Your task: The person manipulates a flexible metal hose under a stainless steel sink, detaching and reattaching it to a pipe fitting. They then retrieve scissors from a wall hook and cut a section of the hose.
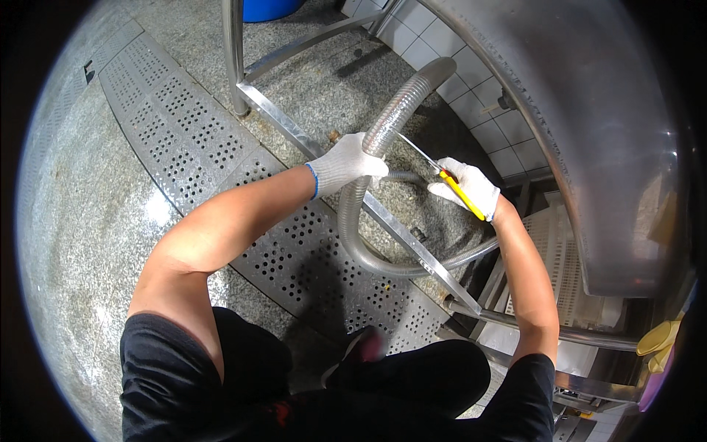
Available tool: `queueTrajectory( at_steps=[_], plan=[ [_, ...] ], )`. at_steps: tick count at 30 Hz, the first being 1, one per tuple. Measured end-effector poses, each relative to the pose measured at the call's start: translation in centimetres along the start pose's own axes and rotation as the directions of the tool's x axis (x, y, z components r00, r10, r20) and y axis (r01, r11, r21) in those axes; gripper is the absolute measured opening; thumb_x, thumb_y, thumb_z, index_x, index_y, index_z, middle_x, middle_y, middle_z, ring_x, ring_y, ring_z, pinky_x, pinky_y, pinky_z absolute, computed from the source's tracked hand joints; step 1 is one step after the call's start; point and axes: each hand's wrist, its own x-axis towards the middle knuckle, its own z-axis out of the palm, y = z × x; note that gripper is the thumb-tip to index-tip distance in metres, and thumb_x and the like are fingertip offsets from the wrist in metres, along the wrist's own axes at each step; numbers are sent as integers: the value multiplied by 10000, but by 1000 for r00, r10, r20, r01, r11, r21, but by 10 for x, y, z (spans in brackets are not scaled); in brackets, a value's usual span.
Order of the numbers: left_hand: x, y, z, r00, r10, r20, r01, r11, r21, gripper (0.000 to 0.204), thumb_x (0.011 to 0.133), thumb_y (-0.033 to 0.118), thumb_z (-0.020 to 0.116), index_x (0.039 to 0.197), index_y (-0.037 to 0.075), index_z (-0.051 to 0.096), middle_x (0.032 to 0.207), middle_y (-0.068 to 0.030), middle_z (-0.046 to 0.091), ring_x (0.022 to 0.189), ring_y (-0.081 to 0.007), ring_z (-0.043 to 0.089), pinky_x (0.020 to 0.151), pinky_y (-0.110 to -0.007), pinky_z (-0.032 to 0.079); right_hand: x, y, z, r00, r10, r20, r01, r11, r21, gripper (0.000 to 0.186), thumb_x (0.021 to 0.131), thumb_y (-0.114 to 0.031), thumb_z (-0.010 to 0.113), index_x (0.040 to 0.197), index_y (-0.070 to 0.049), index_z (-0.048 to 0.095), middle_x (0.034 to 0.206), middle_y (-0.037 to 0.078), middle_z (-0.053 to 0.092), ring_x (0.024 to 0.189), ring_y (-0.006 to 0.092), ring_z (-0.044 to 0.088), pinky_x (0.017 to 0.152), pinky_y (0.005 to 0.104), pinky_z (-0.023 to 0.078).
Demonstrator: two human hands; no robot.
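A thick, clear ribbed hose (400, 112) arches up beneath a steel basin and curves back down in a loop. My left hand (352, 160), in a white knit glove with a blue cuff edge, is wrapped round the hose near its upper bend. In my right hand (471, 190), also gloved in white, is a screwdriver (464, 196) with a yellow handle and a long thin metal shaft. Its shaft points up and left, and the tip is close to the hose, just right of my left hand. Whether the tip touches the hose, I cannot tell.
A steel frame bar (280, 120) runs diagonally behind the hose. The steel basin (560, 96) overhangs at the right. Perforated drain covers (173, 121) cross the wet stone floor. A blue tub (269, 7) stands at the back, and white crates (563, 258) sit at the right.
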Motion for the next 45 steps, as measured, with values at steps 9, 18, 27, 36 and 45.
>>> queueTrajectory(
  at_steps=[9, 18, 27, 36, 45],
  plan=[
    [-6, 9, -12, 997, -9, 82, 5, 999, 46, 187, 869, 94, 759, 967, 12, 622, 805, -103, 710, 712, -212, 728, 708, -392, 621, 10, 6, 11, 996, -76, -36, 76, 997, 16, 428, 955, -322, 843, 1215, -50, 639, 951, 82, 638, 770, 183, 561, 764, 345, 537],
    [-6, 8, -13, 997, -33, 74, 25, 995, 101, 159, 874, 83, 732, 952, 32, 604, 783, -80, 699, 718, -204, 740, 753, -397, 645, 5, 20, 25, 998, 0, -63, 15, 970, 244, 417, 971, -241, 820, 1299, -64, 632, 959, 87, 669, 801, 224, 646, 739, 353, 546],
    [-6, 9, -13, 997, -52, 59, 52, 999, 11, 195, 874, 51, 727, 990, 39, 571, 806, -77, 677, 726, -173, 694, 790, -389, 638, 4, -3, 18, 995, -44, -88, 51, 995, 85, 469, 966, -393, 813, 1220, -50, 618, 864, 162, 623, 756, 294, 573, 748, 406, 512],
    [-5, 9, -10, 998, -34, 51, 34, 999, 3, 187, 868, 49, 734, 977, 34, 583, 811, -84, 682, 728, -190, 699, 771, -392, 622, 15, 2, 22, 999, -8, -53, 10, 999, 49, 486, 958, -369, 829, 1254, -47, 616, 882, 93, 621, 770, 217, 600, 769, 359, 538],
    [-7, 10, -12, 999, -38, 33, 39, 999, -38, 170, 836, 73, 771, 933, 23, 640, 774, -79, 689, 701, -187, 698, 678, -353, 592, 29, -6, 24, 989, -128, -73, 136, 983, 120, 345, 990, -320, 805, 1137, -69, 621, 869, 33, 576, 796, 128, 527, 748, 325, 504]
  ],
)
